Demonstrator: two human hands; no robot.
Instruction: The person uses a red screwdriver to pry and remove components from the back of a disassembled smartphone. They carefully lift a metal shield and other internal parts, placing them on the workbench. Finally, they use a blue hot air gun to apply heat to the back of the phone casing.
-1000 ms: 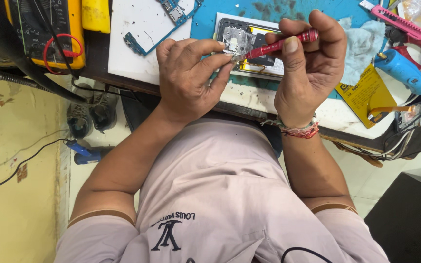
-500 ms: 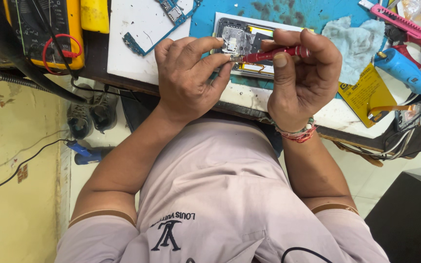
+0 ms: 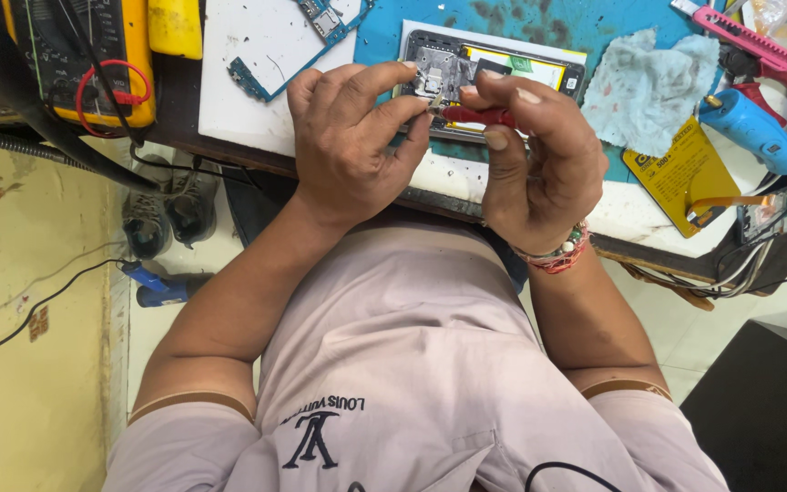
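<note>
Your right hand (image 3: 539, 169) clamps a red screwdriver (image 3: 477, 116) over the opened phone (image 3: 494, 73) (blue mat (image 3: 612, 27) beneath); your left hand (image 3: 348, 141) pinches a small part, fingertips together.
</note>
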